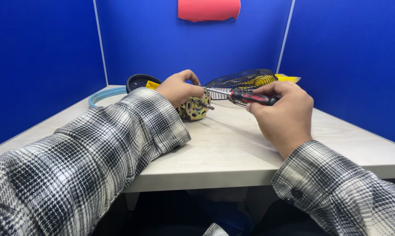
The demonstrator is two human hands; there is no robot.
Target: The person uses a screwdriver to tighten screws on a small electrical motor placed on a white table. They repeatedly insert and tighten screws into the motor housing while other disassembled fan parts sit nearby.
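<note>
Two hands at a small fan motor on the bench, a screwdriver laid across to it.

The left hand (178, 88) is closed over the top of the brass-coloured motor (194, 108), which sits on the pale bench (232, 148) with its shaft pointing toward the right and a little to the camera. The right hand (281, 111) is clenched round the red-and-black handle of the screwdriver (243, 96); its long axis runs nearly level, slightly rising to the left, tip at the motor's upper edge beside the left fingers. Behind them lie a black wire fan guard (243, 78), a black disc (139, 81), a light-blue ring (102, 95) and yellow parts (287, 78).
</note>
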